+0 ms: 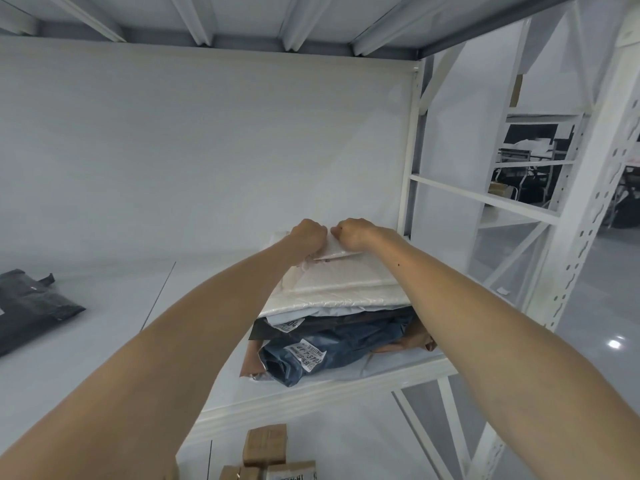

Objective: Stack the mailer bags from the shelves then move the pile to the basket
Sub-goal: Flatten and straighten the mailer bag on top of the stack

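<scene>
Two hands work at one pile of mailer bags (349, 318) at the right end of a white metal shelf (104, 341). At least five layers show, though the exact count cannot be told. The left hand (308, 237) and right hand (353, 235) sit close together, fingers curled over the far edge of the top white padded mailer (346, 275) and gripping it. It has a bubbled texture. Beneath lie a crinkled dark blue bag (346, 344) with a white label and a brown bag (412, 341). One dark grey bag (31, 306) lies well apart on the left. Three cardboard boxes (265, 443) sit below, by a glossy grey floor (606, 306).
</scene>
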